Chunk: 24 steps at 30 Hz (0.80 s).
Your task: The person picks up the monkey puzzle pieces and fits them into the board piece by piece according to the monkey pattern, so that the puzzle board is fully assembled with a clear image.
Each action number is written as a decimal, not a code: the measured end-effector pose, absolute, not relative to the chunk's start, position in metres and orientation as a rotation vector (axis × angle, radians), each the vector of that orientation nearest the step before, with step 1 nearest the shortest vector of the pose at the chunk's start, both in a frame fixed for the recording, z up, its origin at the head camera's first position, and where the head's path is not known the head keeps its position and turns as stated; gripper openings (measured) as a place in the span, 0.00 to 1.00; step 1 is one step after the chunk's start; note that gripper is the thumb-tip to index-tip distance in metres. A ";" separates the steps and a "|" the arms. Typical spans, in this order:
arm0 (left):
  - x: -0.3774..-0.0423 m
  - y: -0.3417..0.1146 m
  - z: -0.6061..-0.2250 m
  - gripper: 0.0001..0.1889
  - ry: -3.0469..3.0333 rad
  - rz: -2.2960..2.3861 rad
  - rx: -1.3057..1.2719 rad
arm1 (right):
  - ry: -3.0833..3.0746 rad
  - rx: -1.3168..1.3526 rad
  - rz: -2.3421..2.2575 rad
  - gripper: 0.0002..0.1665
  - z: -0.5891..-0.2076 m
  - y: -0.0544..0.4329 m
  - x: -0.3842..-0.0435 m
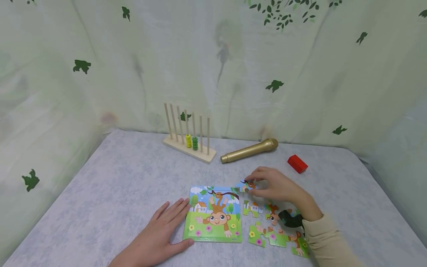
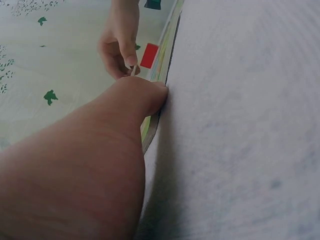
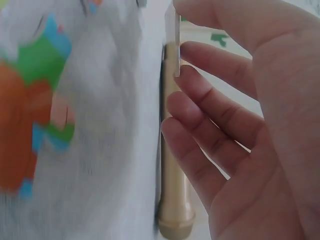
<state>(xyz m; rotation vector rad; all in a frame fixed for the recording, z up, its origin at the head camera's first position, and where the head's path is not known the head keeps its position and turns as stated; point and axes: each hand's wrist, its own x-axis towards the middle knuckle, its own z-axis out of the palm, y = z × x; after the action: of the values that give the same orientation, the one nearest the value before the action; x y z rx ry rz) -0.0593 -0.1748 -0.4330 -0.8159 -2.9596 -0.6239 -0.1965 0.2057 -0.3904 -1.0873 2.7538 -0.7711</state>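
A square puzzle board [image 1: 213,237] with a monkey picture lies on the table. My left hand [image 1: 163,228] rests flat at its left edge, fingers extended and the thumb near the bottom corner. By the board's upper right corner, my right hand [image 1: 277,187] pinches a jigsaw puzzle piece [image 1: 243,186] between thumb and fingers. In the right wrist view this piece [image 3: 173,37] is seen nearly edge-on. Several loose puzzle pieces [image 1: 257,237] are spread to the right of the board, partly hidden under the right forearm.
Behind the board stands a wooden peg rack [image 1: 190,152] with yellow and green beads. A gold toy microphone [image 1: 250,151] lies beyond the right hand, and a red block [image 1: 297,164] sits farther right. A leaf-patterned cloth [image 1: 213,74] hangs behind the table.
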 end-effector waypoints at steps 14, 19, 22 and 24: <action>-0.059 -0.174 -0.433 0.49 -2.943 -0.596 -0.815 | 2.771 -1.117 -0.752 0.19 -0.390 0.163 -0.182; -0.059 -0.174 -0.433 0.49 -2.936 -0.594 -0.812 | 2.778 -1.124 -0.725 0.19 -0.390 0.150 -0.178; -0.059 -0.174 -0.434 0.49 -2.932 -0.593 -0.813 | 2.780 -1.137 -0.706 0.19 -0.390 0.144 -0.176; -0.059 -0.174 -0.434 0.49 -2.931 -0.594 -0.813 | 2.780 -1.143 -0.697 0.20 -0.391 0.140 -0.176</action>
<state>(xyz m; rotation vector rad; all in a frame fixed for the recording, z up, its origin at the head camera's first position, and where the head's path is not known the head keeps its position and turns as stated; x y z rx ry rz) -0.0593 -0.1735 -0.4336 -0.8133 -2.9315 -0.5942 -0.1757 0.1402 -0.3914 -1.1428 2.7803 -0.6972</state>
